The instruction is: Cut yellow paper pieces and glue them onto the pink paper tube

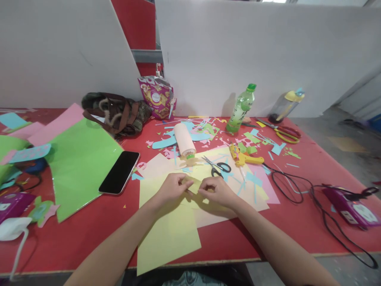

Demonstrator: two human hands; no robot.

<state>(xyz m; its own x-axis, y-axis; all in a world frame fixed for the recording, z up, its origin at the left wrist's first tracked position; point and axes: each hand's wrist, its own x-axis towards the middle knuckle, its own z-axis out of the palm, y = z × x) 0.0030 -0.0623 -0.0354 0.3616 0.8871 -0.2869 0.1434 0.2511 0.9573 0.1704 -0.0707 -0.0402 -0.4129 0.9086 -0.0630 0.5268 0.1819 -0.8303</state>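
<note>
My left hand (172, 186) and my right hand (217, 191) meet over a small piece of yellow paper (195, 184). Both pinch it with closed fingers, one at each end. They rest on a large yellow sheet (169, 234) that overhangs the table's front edge. Just beyond the hands lie black-handled scissors (218, 166), a yellow glue gun (244, 158) and a bottle wrapped in pink paper (184, 140) lying on its side.
A black phone (120, 172) lies on a green sheet (80, 163) to the left. At the back stand a green bottle (241, 108), a snack bag (157, 97), a brown bag (116, 113) and red scissors (282, 132). Black cables (297, 186) and a purple power strip (351, 206) lie at right. Paper scraps litter the red table (268, 230).
</note>
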